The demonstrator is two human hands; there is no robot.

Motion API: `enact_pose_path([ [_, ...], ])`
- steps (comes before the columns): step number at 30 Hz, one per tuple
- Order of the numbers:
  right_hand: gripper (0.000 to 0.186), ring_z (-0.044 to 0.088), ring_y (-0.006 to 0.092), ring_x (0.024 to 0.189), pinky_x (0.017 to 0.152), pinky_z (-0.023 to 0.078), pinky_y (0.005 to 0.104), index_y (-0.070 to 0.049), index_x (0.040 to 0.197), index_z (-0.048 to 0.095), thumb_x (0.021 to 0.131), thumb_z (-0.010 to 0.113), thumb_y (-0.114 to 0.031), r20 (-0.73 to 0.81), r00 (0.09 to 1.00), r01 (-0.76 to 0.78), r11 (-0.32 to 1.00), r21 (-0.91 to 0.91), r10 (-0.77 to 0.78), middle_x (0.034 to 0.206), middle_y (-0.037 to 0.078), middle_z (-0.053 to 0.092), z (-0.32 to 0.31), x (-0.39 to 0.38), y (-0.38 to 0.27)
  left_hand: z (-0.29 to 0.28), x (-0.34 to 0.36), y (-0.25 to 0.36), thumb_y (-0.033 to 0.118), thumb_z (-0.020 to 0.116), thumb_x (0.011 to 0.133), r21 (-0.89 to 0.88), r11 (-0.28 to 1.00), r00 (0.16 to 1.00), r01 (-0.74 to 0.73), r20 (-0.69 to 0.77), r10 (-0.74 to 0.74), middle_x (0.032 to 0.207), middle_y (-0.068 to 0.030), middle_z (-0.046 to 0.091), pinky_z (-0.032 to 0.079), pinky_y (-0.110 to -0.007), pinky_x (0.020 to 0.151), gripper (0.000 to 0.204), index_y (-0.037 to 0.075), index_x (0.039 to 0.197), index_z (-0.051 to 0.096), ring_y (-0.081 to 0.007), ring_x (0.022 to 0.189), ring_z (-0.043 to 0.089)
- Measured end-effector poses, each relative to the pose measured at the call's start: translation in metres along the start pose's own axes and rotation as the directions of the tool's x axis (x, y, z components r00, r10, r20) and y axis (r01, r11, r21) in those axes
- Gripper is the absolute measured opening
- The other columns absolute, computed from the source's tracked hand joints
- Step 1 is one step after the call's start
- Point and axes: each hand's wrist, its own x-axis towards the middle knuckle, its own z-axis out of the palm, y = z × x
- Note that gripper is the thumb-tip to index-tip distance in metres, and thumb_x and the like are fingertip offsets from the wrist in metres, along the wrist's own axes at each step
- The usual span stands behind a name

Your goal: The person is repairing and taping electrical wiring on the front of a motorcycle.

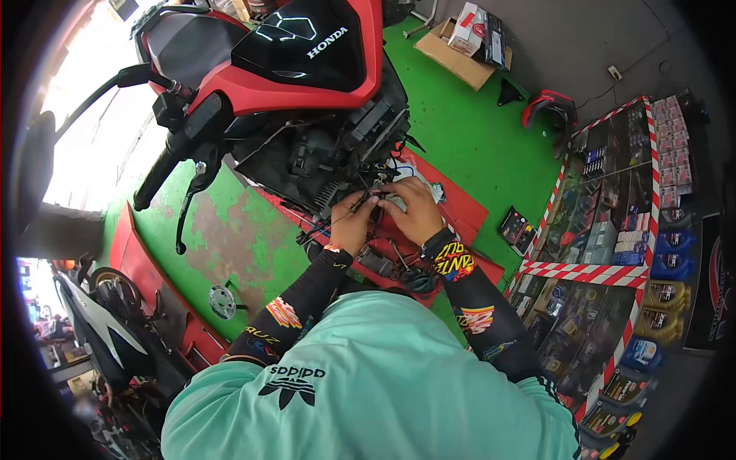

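A red and black motorcycle (303, 69) stands ahead of me with its front panels off, baring wires and dark parts. Both hands meet at the wiring (366, 198) low on its front. My left hand (350, 222) has its fingers closed round dark wires. Beside it my right hand (414, 207) pinches at the same wires, its thumb and fingertips close to the left ones. Exactly which wire each fingertip grips is too small to tell. A finned dark engine part (328, 192) lies just left of my hands.
A red platform (468, 211) lies under the motorcycle on the green floor (468, 130). The handlebar grip and lever (184, 153) jut out at left. A glass display case (598, 207) stands at right, with oil bottles (667, 299) beyond it. Another motorcycle (100, 330) is at lower left.
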Motion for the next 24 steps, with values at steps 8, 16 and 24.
enact_pose_path([
  [8,0.016,0.063,0.0337,0.095,0.086,0.048,0.0451,-0.005,0.097,0.075,0.086,0.075,-0.017,0.048,0.999,-0.001,0.997,0.076,-0.003,0.088,0.012,0.069,-0.001,0.003,0.009,-0.003,-0.002,0.001,0.013,0.068,0.096,0.396,0.886,0.963,-0.242,-0.012,0.269,0.094,-0.0176,0.072,0.054,-0.038,0.078,0.021,-0.003,0.109,0.070,-0.0299,0.086,0.070],
  [16,0.008,0.060,0.0315,0.098,0.084,0.047,0.0444,-0.004,0.092,0.069,0.086,0.071,-0.010,0.037,0.979,0.202,0.974,-0.104,-0.200,0.089,0.011,0.066,-0.002,0.004,0.007,-0.006,0.004,0.005,0.004,0.065,0.093,0.493,0.704,0.841,-0.511,0.118,0.528,0.105,-0.0212,0.069,0.054,-0.042,0.086,0.015,-0.003,0.106,0.067,-0.0406,0.096,0.067],
  [24,0.010,0.061,0.0323,0.098,0.085,0.047,0.0440,-0.004,0.093,0.069,0.084,0.072,-0.008,-0.045,0.983,0.176,0.984,-0.024,-0.177,0.092,0.011,0.065,0.003,-0.003,0.015,0.006,0.002,0.004,0.002,0.070,0.089,0.432,0.720,0.816,-0.543,0.070,0.573,0.108,-0.0197,0.068,0.055,-0.040,0.086,0.023,-0.004,0.110,0.066,-0.0371,0.103,0.068],
])
